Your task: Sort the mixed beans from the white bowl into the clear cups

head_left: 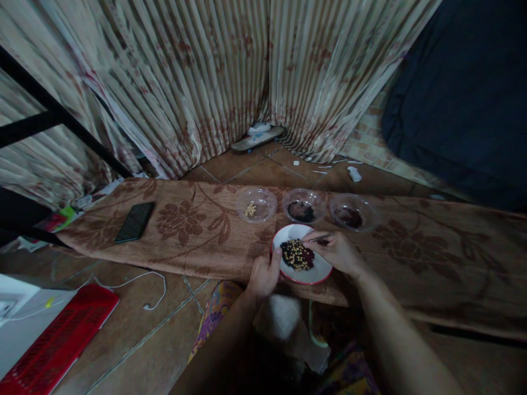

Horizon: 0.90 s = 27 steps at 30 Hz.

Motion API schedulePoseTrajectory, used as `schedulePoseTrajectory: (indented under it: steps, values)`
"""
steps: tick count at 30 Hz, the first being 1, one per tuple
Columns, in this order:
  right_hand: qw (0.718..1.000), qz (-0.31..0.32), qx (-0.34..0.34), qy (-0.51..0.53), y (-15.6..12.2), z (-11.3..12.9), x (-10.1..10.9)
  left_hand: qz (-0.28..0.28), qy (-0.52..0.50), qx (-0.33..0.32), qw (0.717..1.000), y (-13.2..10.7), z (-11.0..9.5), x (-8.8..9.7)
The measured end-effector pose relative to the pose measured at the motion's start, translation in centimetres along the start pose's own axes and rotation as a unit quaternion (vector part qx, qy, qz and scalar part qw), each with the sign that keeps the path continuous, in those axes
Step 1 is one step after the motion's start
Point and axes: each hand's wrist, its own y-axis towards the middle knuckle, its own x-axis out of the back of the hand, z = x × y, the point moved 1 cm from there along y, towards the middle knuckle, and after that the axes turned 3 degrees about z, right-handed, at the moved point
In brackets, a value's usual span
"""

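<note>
A white plate [323, 270] with a red rim holds a heap of mixed beans [297, 255], black, yellowish and dark red. My left hand [264, 274] grips the plate at its left edge, thumb over the rim. Above the plate's right side, my right hand [335, 251] is closed on thin metal tweezers [321, 237], whose tips are too small to make out. Behind the plate stand three clear plastic bowls: the left bowl [267, 209] holds yellowish beans [250, 209], the middle bowl [303, 196] black beans [302, 212], the right bowl [364, 206] dark red beans [349, 217].
A brown flowered cloth [222, 249] covers the long, low table. On its left part lies a dark phone [135, 221]. Striped curtains [197, 82] hang behind, with a skateboard [257, 140] on the floor. A red slotted panel [68, 334] and a white cable [158, 291] are at lower left.
</note>
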Motion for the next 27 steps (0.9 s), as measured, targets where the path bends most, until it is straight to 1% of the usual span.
schedulePoseTrajectory:
  steps: [7, 19, 23, 27]
  values:
    - [1.000, -0.004, -0.010, 0.006, -0.07, -0.21, -0.06, 0.002, 0.009, 0.003, 1.000, 0.06, 0.04, 0.04]
    - [1.000, -0.009, 0.003, -0.003, -0.07, -0.39, 0.12, -0.006, 0.023, -0.008, 1.000, -0.14, -0.32, 0.16]
    - [0.999, -0.026, 0.018, 0.017, -0.12, -0.70, 0.24, 0.000, 0.023, 0.011, 1.000, -0.20, -0.52, 0.17]
    - [0.998, -0.059, 0.022, 0.033, -0.27, -0.33, 0.54, 0.000, 0.025, -0.001, 1.000, -0.19, -0.51, 0.19]
